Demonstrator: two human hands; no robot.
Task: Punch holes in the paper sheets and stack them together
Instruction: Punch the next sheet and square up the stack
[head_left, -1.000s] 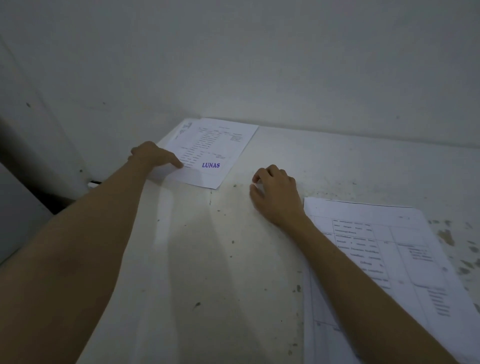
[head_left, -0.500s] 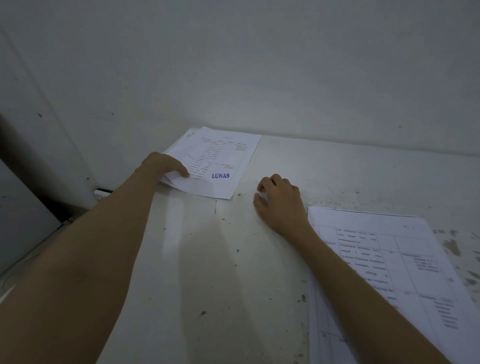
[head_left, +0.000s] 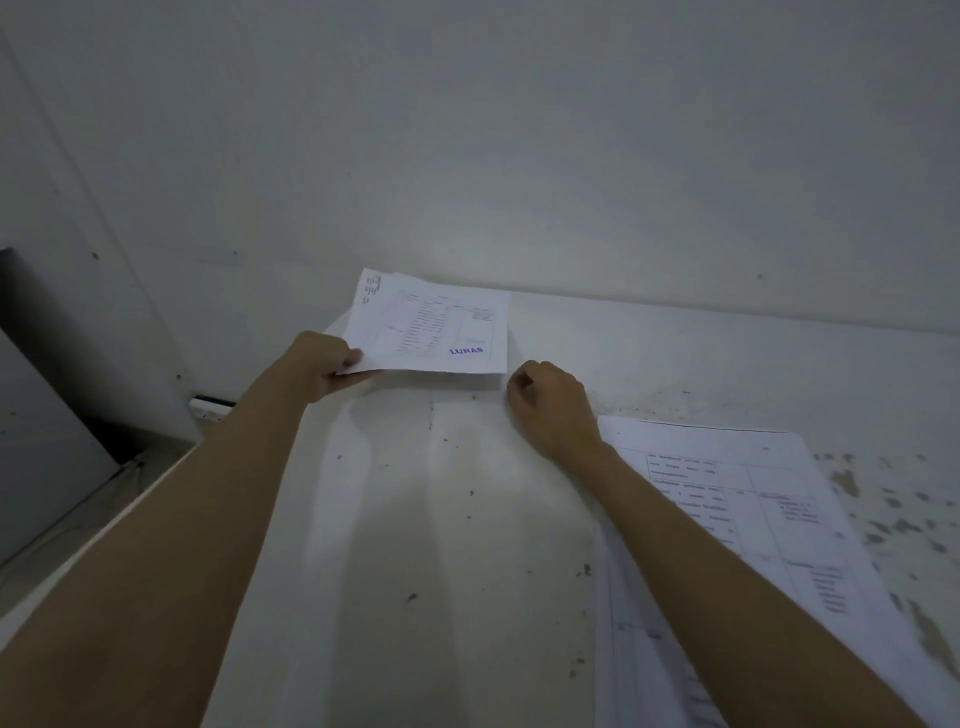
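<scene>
White table (head_left: 457, 519): 2 paper stacks, 2 hands.

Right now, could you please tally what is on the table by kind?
Small stamped sheets, held by the left hand: at least 2
Large paper stack: 1
Hands: 2, with the right hand
Total: at least 5

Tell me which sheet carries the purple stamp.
The stamped sheet pinched by the left hand, far left; the table-printed sheets under the right forearm show none.

Left hand (head_left: 323, 364) pinching stamped sheet (head_left: 434, 332), right hand (head_left: 553, 408) curled on table (head_left: 415, 519)
</scene>
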